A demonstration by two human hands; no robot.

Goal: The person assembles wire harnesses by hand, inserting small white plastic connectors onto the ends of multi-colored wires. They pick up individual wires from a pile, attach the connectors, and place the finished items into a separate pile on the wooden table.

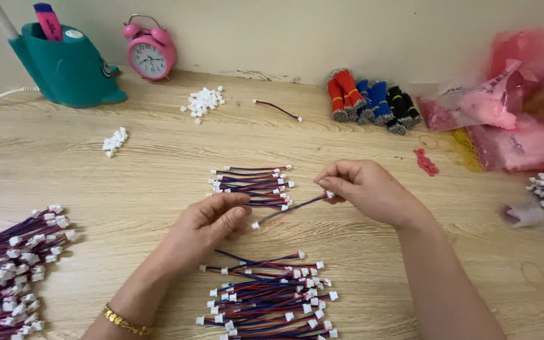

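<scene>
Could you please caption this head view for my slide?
Both hands, left hand and right hand, hold one short wire lead above wire piles.

1 head-worn view looks steeply down and forward, close over the wooden table (410, 252) to the wall

A pale wood-grain desk (127, 176) carries heaps of red-and-blue wire leads (266, 302), a larger heap (7, 271) at its left edge, loose white connectors (203, 101), banded wire bundles (373, 101), pink plastic bags (511, 113), a pink alarm clock (150, 55) and a teal holder (67, 66).
</scene>
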